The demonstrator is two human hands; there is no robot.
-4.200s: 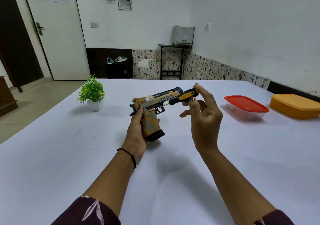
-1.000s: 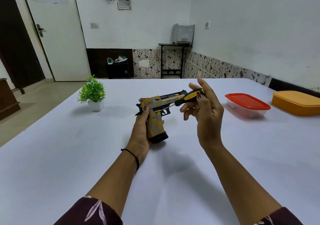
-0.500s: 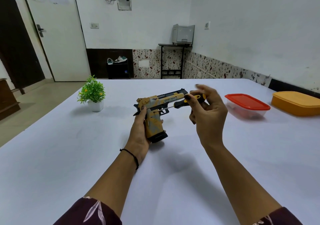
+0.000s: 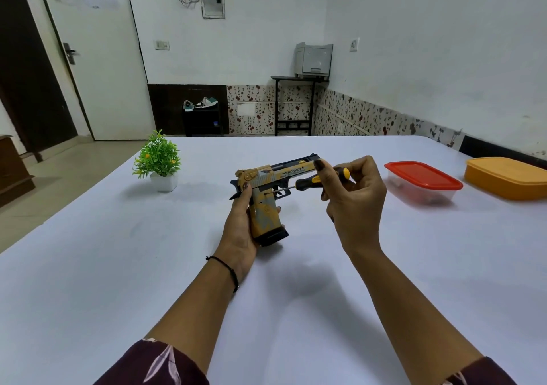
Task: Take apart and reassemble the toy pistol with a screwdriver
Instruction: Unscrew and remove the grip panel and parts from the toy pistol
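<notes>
A tan and black toy pistol (image 4: 268, 201) stands upright above the white table (image 4: 118, 266), its barrel pointing right. My left hand (image 4: 241, 227) grips its handle from behind. My right hand (image 4: 353, 198) is closed around the black and yellow handle of a small screwdriver (image 4: 313, 179). The metal shaft slants down to the left, and its tip touches the pistol's side just above the trigger. My fingers hide most of the screwdriver's handle.
A small green plant in a white pot (image 4: 159, 162) stands at the back left. A clear box with a red lid (image 4: 421, 181) and an orange lidded box (image 4: 507, 177) sit on the right side of the table.
My right hand has curled further around the screwdriver's handle, with the fingers turned and lowered. The pistol and my left hand stay almost in place.
</notes>
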